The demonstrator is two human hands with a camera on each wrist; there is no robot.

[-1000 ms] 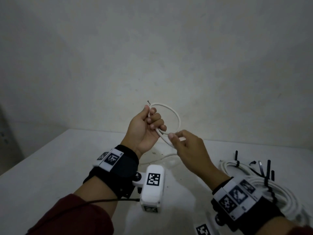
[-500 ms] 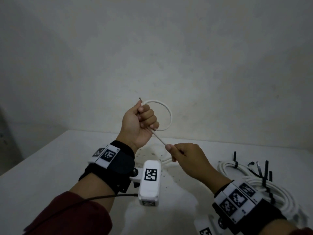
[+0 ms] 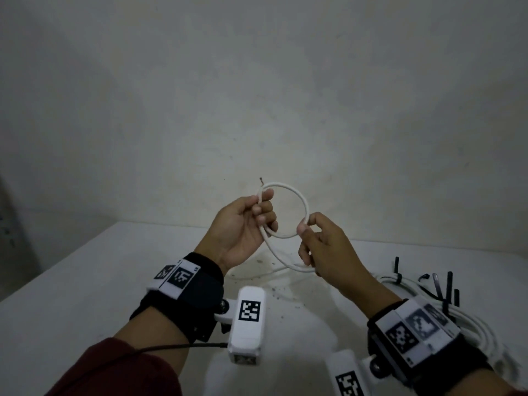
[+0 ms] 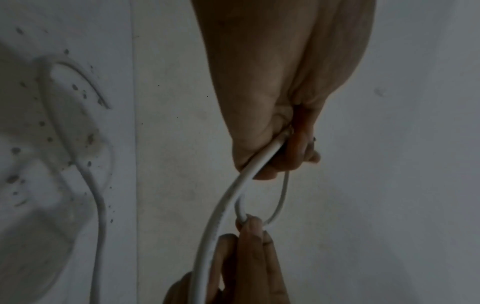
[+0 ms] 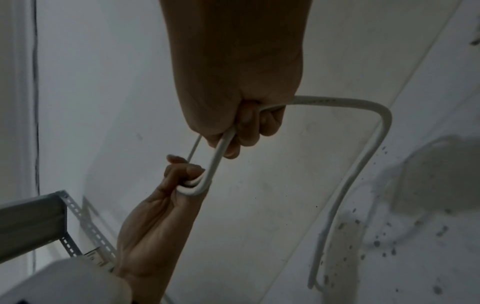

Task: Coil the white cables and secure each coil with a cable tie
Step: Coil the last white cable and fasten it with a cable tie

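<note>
- One white table [image 3: 71, 287], dark specks scattered on its top near the middle; a plain pale wall behind it.
- One bundle of finished coils [image 3: 480, 332] lies on the table at the right edge of the head view, white, bound with black cable ties [image 3: 441, 290] whose tails stick upward. At least five tails counted; the exact number of coils cannot be told.
- Two hands, both raised above the table, each wearing a black wrist strap with printed markers.
- Left hand [image 3: 243, 224]: fingers curled round the white cable [image 3: 303, 201] near its free end, thumb pressed against it. Two strands pass through this grip.
- Right hand [image 3: 323, 247]: thumb and fingers pinch the cable at the right side of the loop; a second pass runs under its lower fingers.
- One cable in work: round, smooth, white, forming one full loop held in the air between the hands. The cut tip shows a short dark stub of bare wire above the left thumb.
- The remaining length hangs from the right hand to the table and trails across it.
</note>
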